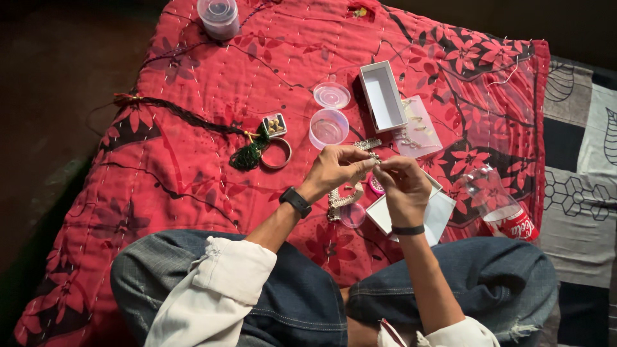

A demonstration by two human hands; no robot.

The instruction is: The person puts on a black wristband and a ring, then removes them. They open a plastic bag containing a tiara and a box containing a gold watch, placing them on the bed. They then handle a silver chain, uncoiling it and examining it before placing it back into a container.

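The person wears a white shirt with both sleeves rolled up to the elbows and blue denim jeans, frayed at 1 knee. A black watch point(295, 202) sits on the left wrist, a thin black band point(408, 230) on the right.

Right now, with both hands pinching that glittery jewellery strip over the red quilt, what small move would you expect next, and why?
Probably a slight turn of the fingertips to work the end of the silvery studded jewellery strip. The left hand and right hand meet at its upper end, pinching something too small to make out, while the rest dangles toward the red flowered quilt. An open white cardboard box lies beyond.
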